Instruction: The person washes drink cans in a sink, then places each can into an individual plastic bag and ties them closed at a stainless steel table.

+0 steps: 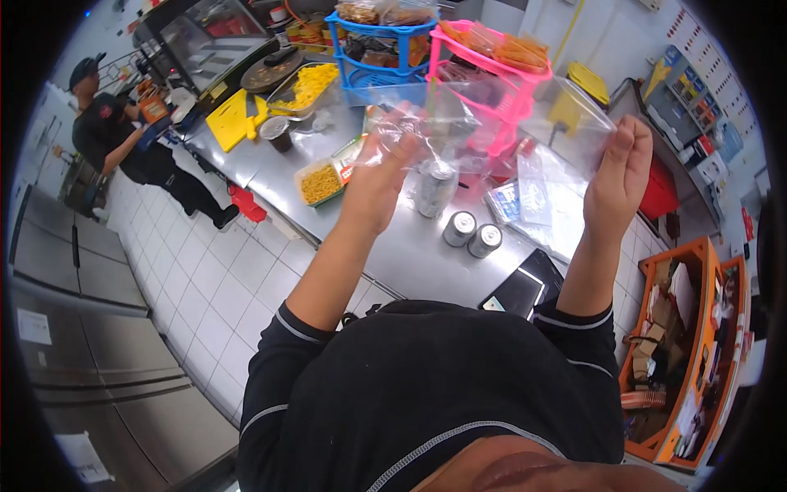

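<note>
Both my hands are raised above a stainless steel table [399, 258], pulling a clear plastic bag [575, 117] out between them. My left hand [387, 172] grips its crumpled left part, with the fingers partly behind the film. At the other side, my right hand [620, 166] pinches the right edge between thumb and fingers. Below the bag, a can [434, 195] stands on the table, partly covered by clear plastic. Two silvery cans [460, 229] stand side by side nearer my body. A tub of yellow crumbly food [321, 183] sits left of my left hand.
Behind the bag stand a blue tiered rack [403, 58] and a pink one [522, 92], loaded with packets. Plastic packaging [553, 203] and a black tablet [519, 283] lie rightward. A yellow cutting board [230, 123] and lidded cup [276, 133] lie leftward. Another person [117, 123] stands far left.
</note>
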The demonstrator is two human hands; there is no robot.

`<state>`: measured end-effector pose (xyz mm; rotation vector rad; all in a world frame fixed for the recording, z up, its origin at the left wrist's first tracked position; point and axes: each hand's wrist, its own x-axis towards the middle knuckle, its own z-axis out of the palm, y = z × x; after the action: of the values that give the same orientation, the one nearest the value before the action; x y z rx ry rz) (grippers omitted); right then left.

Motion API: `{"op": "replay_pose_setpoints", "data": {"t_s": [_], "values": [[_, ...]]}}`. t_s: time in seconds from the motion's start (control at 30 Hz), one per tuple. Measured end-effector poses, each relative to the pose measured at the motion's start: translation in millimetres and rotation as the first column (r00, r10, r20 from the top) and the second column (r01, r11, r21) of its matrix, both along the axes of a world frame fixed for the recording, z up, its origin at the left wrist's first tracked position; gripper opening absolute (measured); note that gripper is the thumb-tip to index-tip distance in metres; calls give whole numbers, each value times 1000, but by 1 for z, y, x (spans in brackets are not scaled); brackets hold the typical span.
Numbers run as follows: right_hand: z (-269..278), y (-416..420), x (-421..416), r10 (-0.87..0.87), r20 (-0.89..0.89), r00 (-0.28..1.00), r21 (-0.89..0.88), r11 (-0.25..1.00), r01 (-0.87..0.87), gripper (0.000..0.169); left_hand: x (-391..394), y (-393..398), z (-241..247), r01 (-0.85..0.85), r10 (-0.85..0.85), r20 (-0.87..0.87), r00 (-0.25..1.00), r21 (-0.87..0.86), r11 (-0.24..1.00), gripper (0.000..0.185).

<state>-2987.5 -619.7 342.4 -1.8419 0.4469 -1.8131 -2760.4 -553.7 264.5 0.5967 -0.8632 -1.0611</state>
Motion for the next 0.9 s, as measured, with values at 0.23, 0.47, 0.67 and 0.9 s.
{"op": "replay_pose_setpoints", "data": {"t_s": [0.23,0.47,0.67,0.9], "values": [[-25,0,-5,-27,82,996,171,985,12,20,44,31,-10,206,-185,-227,956,76,976,24],[-52,2,-21,-472,-251,845,71,862,502,28,55,61,-40,293,-288,-61,956,258,920,14],[-82,117,62,-107,-594,797,170,952,254,37,37,108,-73,57,-162,250,955,380,923,11],[-184,179,103,781,-308,543,827,502,-253,19,59,213,-112,174,-395,375,839,502,847,11]]}}
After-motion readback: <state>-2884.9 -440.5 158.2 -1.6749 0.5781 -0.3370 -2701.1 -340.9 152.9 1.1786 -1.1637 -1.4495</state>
